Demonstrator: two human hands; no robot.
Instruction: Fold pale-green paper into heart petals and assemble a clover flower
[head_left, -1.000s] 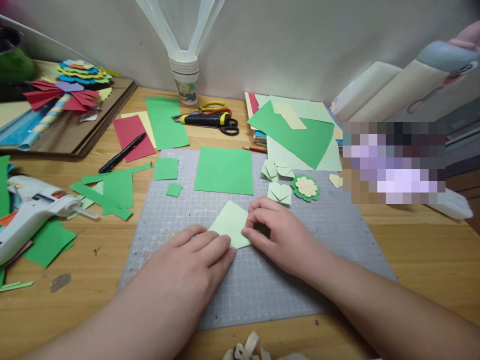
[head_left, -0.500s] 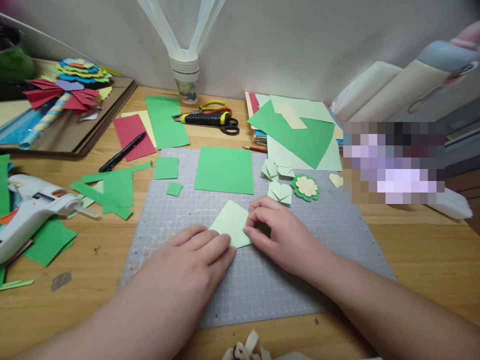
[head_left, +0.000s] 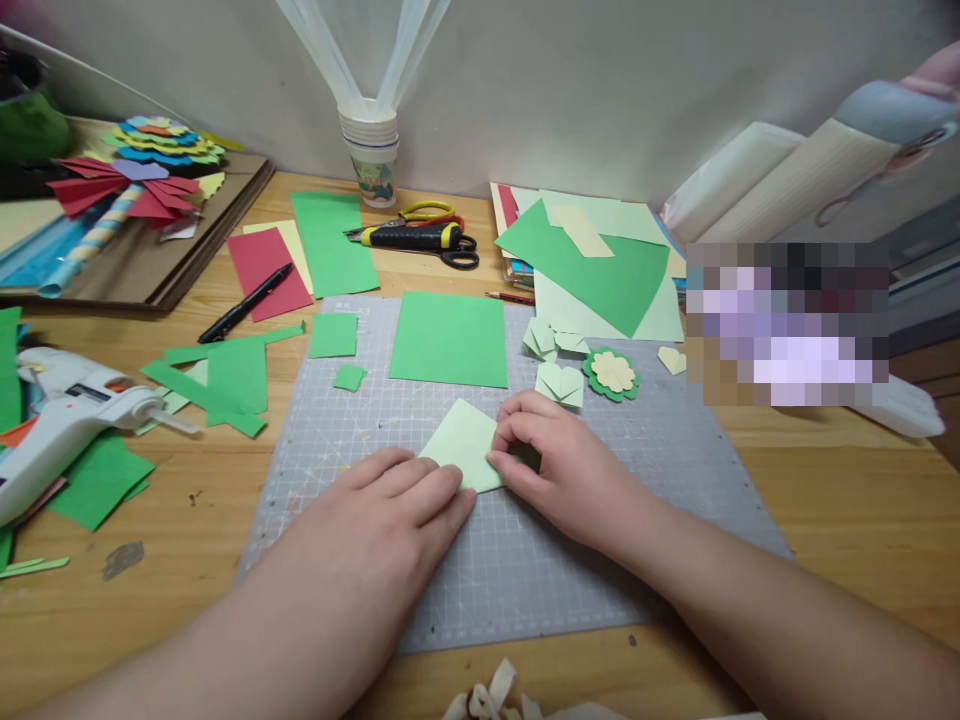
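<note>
A folded piece of pale green paper (head_left: 466,440) lies on the grey cutting mat (head_left: 555,590). My left hand (head_left: 397,510) is closed over its left and lower edge, fingertips resting on the sheet. At the right corner my right hand (head_left: 559,460) pinches the paper between thumb and fingers. Just beyond sits a green square sheet (head_left: 450,340). Folded pale green hearts (head_left: 559,384) lie past my right hand, beside a green paper flower (head_left: 611,374) with a cream centre.
Scissors (head_left: 459,252) and a cutter (head_left: 405,237) lie at the back, near stacked paper cups (head_left: 373,165). A black pen (head_left: 245,304) rests on red paper (head_left: 262,260). On the left are a white glue gun (head_left: 75,410) and green scraps (head_left: 238,380). Paper sheets (head_left: 600,270) lie back right.
The diagonal flap edge at the paper's lower right no longer shows. My left thumb has shifted slightly right; my right hand stays nearly still.
</note>
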